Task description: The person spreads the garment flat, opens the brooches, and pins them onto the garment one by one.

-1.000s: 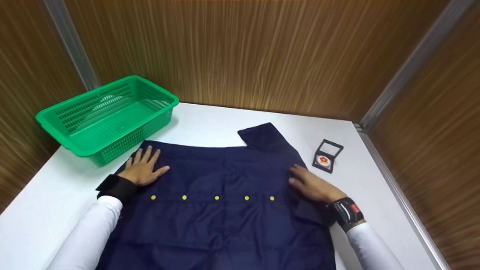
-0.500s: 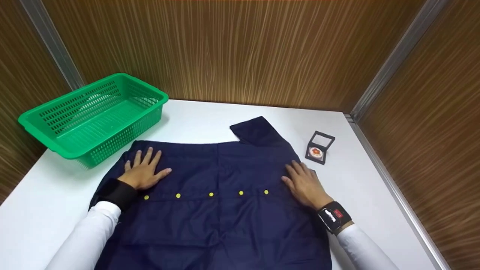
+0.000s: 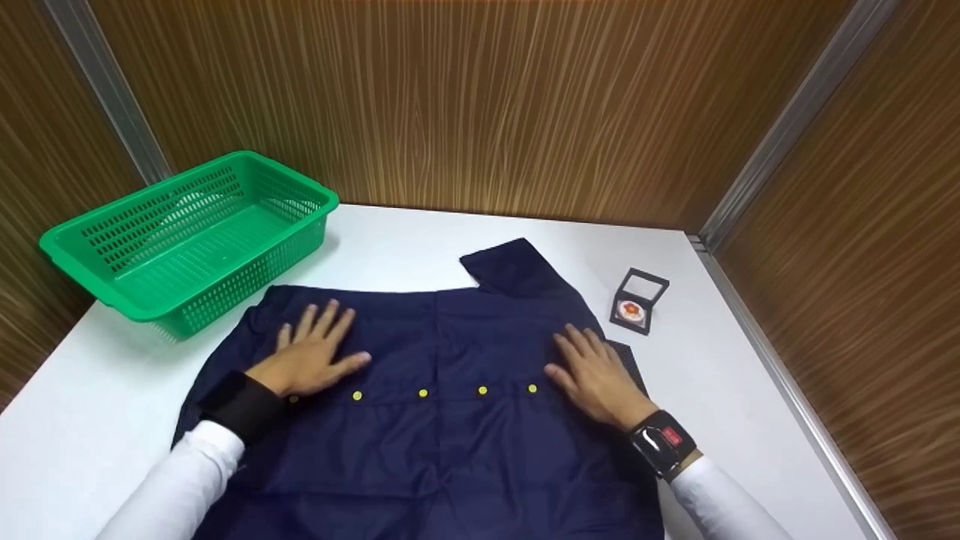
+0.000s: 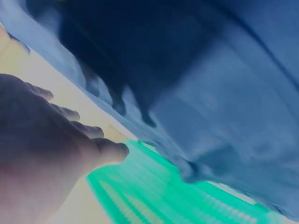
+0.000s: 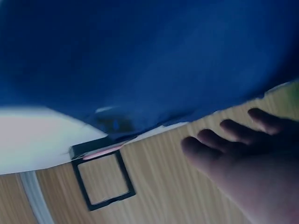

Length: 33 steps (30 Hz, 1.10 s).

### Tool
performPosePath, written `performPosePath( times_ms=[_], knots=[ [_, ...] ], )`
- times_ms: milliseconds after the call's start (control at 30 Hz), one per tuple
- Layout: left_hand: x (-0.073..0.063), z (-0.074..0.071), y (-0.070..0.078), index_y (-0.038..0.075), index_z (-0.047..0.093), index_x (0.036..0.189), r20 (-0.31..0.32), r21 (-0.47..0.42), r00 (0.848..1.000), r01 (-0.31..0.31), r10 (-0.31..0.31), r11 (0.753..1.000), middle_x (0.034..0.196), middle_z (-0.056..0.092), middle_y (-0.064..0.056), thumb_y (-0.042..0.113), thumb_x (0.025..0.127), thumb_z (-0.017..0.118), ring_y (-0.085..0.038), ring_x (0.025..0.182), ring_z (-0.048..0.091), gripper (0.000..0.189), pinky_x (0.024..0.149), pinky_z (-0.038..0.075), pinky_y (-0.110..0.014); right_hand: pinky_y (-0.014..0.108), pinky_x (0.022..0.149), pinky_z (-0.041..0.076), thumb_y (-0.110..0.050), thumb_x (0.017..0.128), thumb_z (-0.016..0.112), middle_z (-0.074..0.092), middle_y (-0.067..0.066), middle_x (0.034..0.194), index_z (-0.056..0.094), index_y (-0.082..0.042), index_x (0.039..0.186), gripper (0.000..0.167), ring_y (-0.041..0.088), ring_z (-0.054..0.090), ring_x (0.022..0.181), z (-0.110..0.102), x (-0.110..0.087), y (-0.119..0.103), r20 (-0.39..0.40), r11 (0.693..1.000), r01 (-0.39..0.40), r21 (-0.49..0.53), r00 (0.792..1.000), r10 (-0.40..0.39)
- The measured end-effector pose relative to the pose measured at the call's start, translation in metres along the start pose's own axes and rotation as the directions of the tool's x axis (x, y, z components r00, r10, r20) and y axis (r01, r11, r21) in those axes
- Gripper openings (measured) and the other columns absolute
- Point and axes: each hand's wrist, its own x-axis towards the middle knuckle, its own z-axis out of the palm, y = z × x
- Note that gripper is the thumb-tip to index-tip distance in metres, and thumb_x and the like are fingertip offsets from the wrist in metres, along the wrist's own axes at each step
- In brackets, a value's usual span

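Observation:
A navy blue garment [image 3: 480, 442] with a row of yellow buttons [image 3: 423, 393] lies spread on the table, its front end running out of the head view. One short sleeve [image 3: 517, 266] sticks out at its far right. Over the left part is my left hand [image 3: 311, 360], fingers spread and straight; the left wrist view shows a gap and a finger shadow on the cloth [image 4: 224, 107]. My right hand [image 3: 600, 379] is over the right part, palm down, fingers extended, also a little off the fabric [image 5: 154, 60] in the right wrist view. Neither hand holds anything.
A green plastic basket [image 3: 259, 274] stands at the back left, near the wooden wall [image 3: 420, 105]. On the right lies a small open black case [image 3: 637, 301] with a round red-and-white disc in it. The white table [image 3: 720, 390] ends at a metal strip along the right wall.
My left hand has moved right across the garment. The right hand, blurred at its right edge a second ago, has flattened out and shifted slightly left. The right edge now lies smoother.

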Motion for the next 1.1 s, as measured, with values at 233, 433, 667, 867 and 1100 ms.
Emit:
performPosePath(
  times_ms=[233, 433, 667, 867, 1100],
  knots=[
    [-0.011, 0.012, 0.014, 0.007, 0.02, 0.165, 0.13, 0.017, 0.991, -0.006, 0.004, 1.0, 0.172, 0.007, -0.026, 0.058, 0.103, 0.051, -0.056, 0.157, 0.002, 0.086, 0.117, 0.007, -0.081, 0.071, 0.118, 0.03, -0.048, 0.106, 0.049, 0.034, 0.023, 0.166, 0.041, -0.006, 0.158, 0.067, 0.051, 0.033, 0.151, 0.013, -0.005, 0.0, 0.088, 1.0, -0.003, 0.002, 0.996, 0.003],
    [-0.035, 0.009, 0.029, 0.004, 0.026, 0.163, 0.125, -0.022, 0.988, -0.087, 0.089, 0.996, 0.171, 0.012, -0.027, 0.056, 0.1, 0.059, -0.057, 0.156, 0.007, 0.089, 0.115, 0.011, -0.082, 0.075, 0.115, 0.031, -0.046, 0.105, 0.055, 0.033, 0.023, 0.166, 0.041, -0.006, 0.158, 0.068, 0.052, 0.032, 0.152, 0.002, -0.016, -0.025, 0.096, 0.999, -0.005, 0.04, 0.995, 0.001],
    [-0.077, 0.005, 0.033, 0.005, 0.029, 0.162, 0.198, -0.056, 0.973, -0.105, 0.114, 0.993, 0.171, 0.015, -0.027, 0.06, 0.093, 0.067, -0.058, 0.155, 0.011, 0.096, 0.113, 0.014, -0.084, 0.066, 0.103, 0.049, -0.05, 0.101, 0.059, 0.044, 0.019, 0.161, 0.045, -0.01, 0.156, 0.07, 0.047, 0.047, 0.143, -0.011, -0.035, -0.075, 0.052, 0.993, 0.102, -0.05, 0.994, -0.1],
    [-0.085, 0.013, 0.028, 0.007, 0.026, 0.164, 0.244, -0.039, 0.969, -0.036, 0.044, 0.999, 0.173, 0.01, -0.024, 0.064, 0.09, 0.068, -0.056, 0.156, 0.007, 0.102, 0.11, 0.013, -0.086, 0.065, 0.09, 0.055, -0.052, 0.102, 0.057, 0.046, 0.02, 0.16, 0.046, -0.011, 0.155, 0.068, 0.047, 0.049, 0.141, -0.002, -0.035, -0.088, 0.131, 0.99, 0.109, -0.09, 0.987, -0.097],
    [-0.087, 0.015, 0.049, 0.005, 0.028, 0.163, 0.233, 0.058, 0.972, 0.016, -0.029, 0.998, 0.17, 0.015, -0.028, 0.063, 0.09, 0.069, -0.059, 0.153, 0.016, 0.101, 0.105, 0.027, -0.085, 0.071, 0.109, 0.042, -0.046, 0.1, 0.062, 0.033, 0.022, 0.166, 0.041, -0.009, 0.158, 0.071, 0.052, 0.035, 0.149, -0.01, -0.007, -0.076, 0.292, 0.994, 0.107, 0.011, 0.951, -0.106]
  ],
)
